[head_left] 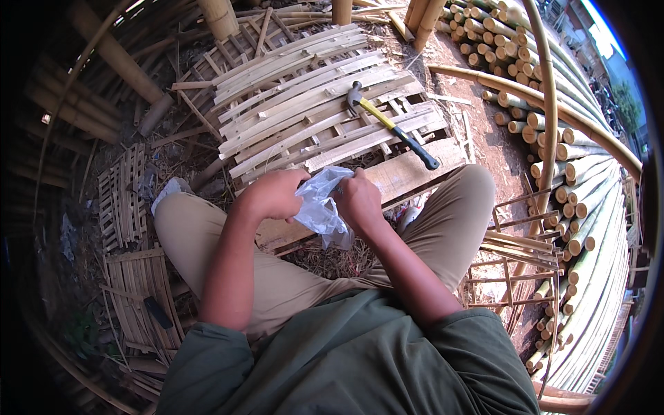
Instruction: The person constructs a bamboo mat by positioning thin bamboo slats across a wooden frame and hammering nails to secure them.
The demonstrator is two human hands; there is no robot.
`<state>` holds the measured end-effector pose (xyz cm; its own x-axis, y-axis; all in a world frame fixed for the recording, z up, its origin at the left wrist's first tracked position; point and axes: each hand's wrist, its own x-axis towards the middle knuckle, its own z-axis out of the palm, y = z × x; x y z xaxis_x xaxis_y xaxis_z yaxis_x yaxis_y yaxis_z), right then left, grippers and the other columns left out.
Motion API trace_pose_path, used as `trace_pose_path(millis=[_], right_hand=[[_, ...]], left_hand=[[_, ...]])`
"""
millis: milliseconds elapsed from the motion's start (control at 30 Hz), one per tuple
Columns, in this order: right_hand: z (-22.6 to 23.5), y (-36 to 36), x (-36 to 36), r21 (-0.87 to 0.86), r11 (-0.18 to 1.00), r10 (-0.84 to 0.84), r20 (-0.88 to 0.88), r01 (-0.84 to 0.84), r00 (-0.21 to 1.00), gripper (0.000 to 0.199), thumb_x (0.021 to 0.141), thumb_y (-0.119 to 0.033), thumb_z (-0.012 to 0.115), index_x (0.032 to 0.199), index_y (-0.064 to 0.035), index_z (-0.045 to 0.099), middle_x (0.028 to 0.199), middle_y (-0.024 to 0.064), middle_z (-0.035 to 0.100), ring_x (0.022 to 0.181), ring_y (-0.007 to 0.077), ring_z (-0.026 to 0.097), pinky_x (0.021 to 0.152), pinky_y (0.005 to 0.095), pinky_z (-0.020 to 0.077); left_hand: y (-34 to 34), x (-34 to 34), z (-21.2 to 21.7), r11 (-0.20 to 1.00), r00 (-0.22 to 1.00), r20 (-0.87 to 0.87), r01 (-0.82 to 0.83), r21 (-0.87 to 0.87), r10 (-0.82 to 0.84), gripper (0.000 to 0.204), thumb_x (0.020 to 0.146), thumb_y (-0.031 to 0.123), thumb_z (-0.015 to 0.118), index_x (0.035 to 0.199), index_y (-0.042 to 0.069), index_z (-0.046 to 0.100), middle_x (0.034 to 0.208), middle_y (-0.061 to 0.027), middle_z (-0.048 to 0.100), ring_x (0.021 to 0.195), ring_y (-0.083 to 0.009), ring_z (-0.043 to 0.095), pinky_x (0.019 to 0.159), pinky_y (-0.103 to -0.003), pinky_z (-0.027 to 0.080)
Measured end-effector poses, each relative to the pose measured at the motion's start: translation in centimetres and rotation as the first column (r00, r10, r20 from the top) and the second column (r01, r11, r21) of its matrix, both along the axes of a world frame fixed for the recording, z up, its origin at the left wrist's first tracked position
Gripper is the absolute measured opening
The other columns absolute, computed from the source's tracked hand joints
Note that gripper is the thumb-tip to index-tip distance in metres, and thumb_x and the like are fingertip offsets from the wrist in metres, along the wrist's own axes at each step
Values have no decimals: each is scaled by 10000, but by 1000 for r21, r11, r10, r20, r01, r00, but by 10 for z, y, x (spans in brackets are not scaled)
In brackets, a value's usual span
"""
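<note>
A crumpled, translucent plastic bag [321, 204] hangs between my two hands, above the near edge of a slatted bamboo panel. My left hand [275, 194] is closed on the bag's left side, its fingertips partly out of sight. On the other side, my right hand [357, 200] pinches the bag's upper right part with curled fingers. Whether anything is inside the bag I cannot make out. Beyond my right hand, a claw hammer [391, 124] with a yellow and black handle lies across the slats, its head pointing away from me.
The slatted bamboo panel [290, 86] fills the space ahead, with a wide plank [415, 166] along its near edge. Cut bamboo poles [574, 180] are stacked at the right. Smaller slatted panels [123, 197] and a dark-handled tool [158, 312] lie at the left. Upright bamboo posts [218, 17] stand behind.
</note>
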<state>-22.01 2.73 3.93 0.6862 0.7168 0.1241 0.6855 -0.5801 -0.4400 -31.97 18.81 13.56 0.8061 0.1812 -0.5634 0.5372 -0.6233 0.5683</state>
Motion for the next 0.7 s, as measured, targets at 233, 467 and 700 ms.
trace_pose_path(millis=[233, 467, 700], right_hand=[[6, -4, 6, 53, 998, -14, -102, 20, 995, 167, 788, -190, 703, 843, -33, 707, 898, 177, 595, 780, 368, 640, 698, 467, 520], [9, -10, 17, 95, 995, 3, -115, 8, 993, 136, 811, -172, 669, 869, -68, 734, 895, 157, 615, 784, 360, 641, 707, 458, 520], [21, -14, 17, 159, 987, -7, -105, 23, 994, 144, 789, -183, 666, 826, -67, 741, 897, 135, 628, 827, 333, 641, 720, 448, 523]], left_hand=[[1, -2, 1, 1000, 1000, 14, 1, 11, -1, 438, 843, 31, 558, 1279, 18, 518, 912, -161, 694, 651, -196, 668, 636, -344, 531], [4, 0, -3, 1000, 999, 24, 23, -17, -22, 478, 847, 40, 562, 1319, 11, 497, 925, -170, 694, 713, -200, 660, 657, -345, 526], [4, -2, 0, 998, 1000, 24, 9, -55, -8, 496, 854, 55, 570, 1340, 14, 482, 937, -166, 695, 720, -189, 655, 668, -339, 514]])
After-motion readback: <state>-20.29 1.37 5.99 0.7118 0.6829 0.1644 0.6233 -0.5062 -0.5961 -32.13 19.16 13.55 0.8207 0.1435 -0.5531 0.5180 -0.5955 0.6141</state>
